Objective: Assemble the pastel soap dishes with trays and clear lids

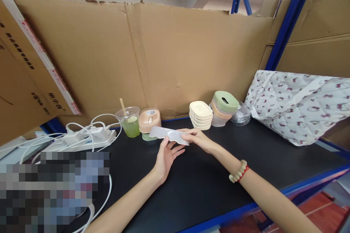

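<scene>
A pale, slightly shiny strip (170,135) with a wavy lower edge is held up over the black tabletop. At its right end, my right hand (197,139) pinches it between thumb and fingers. My left hand (166,158) grips it from below, the thumb at its lower edge and the other fingers partly hidden or stretched out behind. Just behind the strip's left end sits a small box with a pinkish lid (149,121) and a green base. To the right stand a stack of cream lids (201,114) and stacked containers topped by a green lid (225,101).
A plastic cup of green drink (131,125) with a straw stands left of the pinkish box. White plugs and cables crowd a power strip (105,140). Clear round lids (241,114) and a patterned quilted bag (300,105) are on the right. Cardboard (191,62) walls the back.
</scene>
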`<action>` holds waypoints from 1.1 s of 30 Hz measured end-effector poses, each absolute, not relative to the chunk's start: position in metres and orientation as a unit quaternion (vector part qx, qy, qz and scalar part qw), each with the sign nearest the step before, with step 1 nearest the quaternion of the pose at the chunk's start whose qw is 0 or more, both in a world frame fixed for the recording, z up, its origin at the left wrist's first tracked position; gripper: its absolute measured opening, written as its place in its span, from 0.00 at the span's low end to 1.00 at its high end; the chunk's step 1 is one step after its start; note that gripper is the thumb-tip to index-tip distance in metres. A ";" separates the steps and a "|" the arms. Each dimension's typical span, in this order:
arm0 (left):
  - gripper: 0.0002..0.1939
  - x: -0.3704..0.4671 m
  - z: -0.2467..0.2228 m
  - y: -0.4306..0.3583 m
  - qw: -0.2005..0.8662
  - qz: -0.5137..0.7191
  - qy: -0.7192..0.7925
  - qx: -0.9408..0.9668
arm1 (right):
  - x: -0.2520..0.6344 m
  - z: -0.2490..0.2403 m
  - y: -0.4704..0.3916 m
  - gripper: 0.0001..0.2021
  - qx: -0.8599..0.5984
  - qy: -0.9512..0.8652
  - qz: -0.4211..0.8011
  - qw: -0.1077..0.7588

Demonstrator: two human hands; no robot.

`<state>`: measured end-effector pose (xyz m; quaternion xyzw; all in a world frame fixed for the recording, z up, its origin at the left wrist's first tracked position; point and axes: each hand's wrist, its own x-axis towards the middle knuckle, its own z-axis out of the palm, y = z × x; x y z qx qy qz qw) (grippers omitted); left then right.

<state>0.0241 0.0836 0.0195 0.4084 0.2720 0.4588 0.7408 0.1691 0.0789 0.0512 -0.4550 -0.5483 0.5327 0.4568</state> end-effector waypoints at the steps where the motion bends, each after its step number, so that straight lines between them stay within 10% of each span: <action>1: 0.41 0.024 0.019 0.083 0.738 0.462 0.270 0.411 | 0.169 0.053 0.078 0.28 -0.455 -0.540 0.539 0.458; 22: 0.48 0.009 0.034 0.086 0.683 0.544 0.207 0.442 | 0.164 0.054 0.080 0.34 -0.406 -0.469 0.535 0.573; 33: 0.51 0.019 0.005 0.074 0.723 0.414 0.235 0.500 | 0.272 0.065 0.095 0.21 -0.502 -0.496 -0.321 0.632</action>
